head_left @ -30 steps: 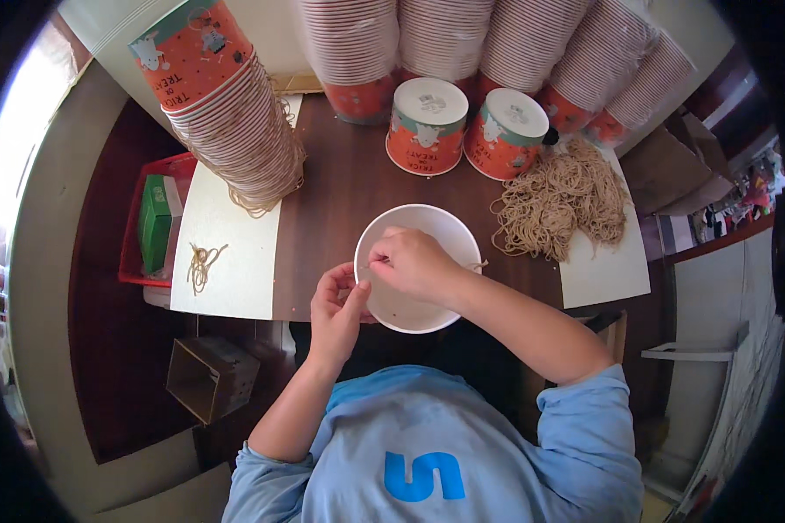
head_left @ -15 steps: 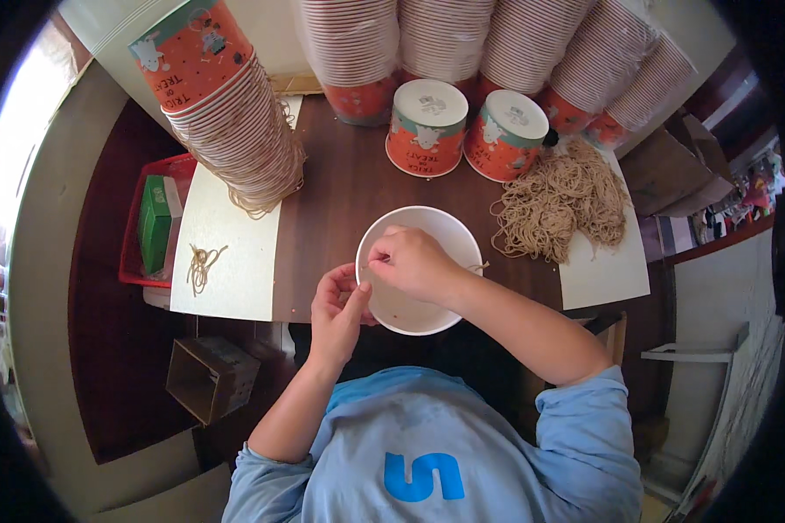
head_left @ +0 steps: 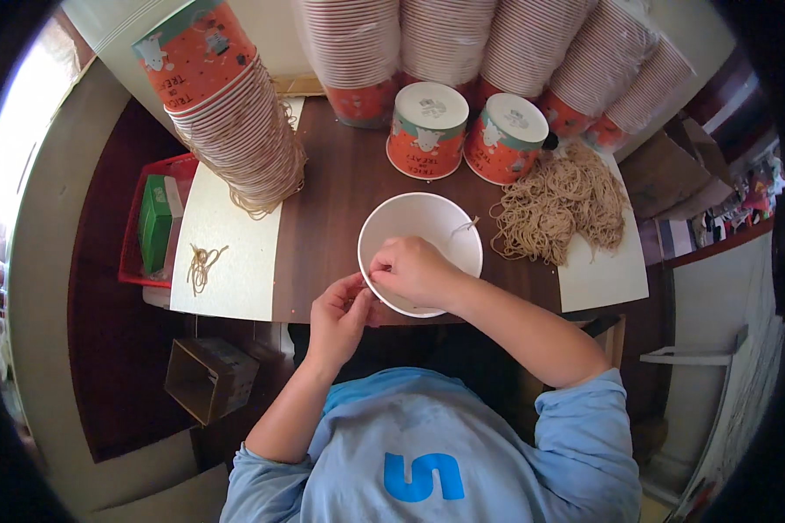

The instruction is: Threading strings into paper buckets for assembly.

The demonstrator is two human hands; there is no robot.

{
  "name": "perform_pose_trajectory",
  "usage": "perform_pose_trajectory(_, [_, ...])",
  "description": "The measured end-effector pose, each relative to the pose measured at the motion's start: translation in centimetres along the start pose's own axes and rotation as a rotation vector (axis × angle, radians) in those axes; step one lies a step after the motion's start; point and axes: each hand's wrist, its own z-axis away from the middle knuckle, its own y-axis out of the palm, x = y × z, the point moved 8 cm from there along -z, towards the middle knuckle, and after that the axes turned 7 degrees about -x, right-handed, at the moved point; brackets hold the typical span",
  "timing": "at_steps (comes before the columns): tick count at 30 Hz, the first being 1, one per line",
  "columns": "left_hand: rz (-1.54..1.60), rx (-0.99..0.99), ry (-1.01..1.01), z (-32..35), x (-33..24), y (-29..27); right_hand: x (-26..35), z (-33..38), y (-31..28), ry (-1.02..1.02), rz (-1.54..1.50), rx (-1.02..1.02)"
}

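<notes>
Bucket between left hand outside (grip unclear) and right hand inside, fingertips together.

At the front of the table, a tub; behind, two upended tubs; right, a string heap; left, a stack.

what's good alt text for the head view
A person's left hand is at the left side of a white-lined bucket while the right hand is inside. Beyond stand two upturned orange buckets, a heap of tan cord to their right.
</notes>
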Motion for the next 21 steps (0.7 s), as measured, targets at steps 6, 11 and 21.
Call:
perform_pose_trajectory(6, [-0.549,-0.061,0.28,0.7,-3.3,-0.2,-0.1,0.8,0.9,-0.061,0.021,0.195])
perform_pose_trajectory(11, [-0.275,0.257,-0.161,1.7,-0.5,0.9,2.1,3.1,-1.5,0.062,0.04,0.344])
perform_pose_trajectory(21, [-0.071,0.459,0.194,3.6,-2.7,1.6,2.7,6.0,-4.2,-0.201,0.584,0.167])
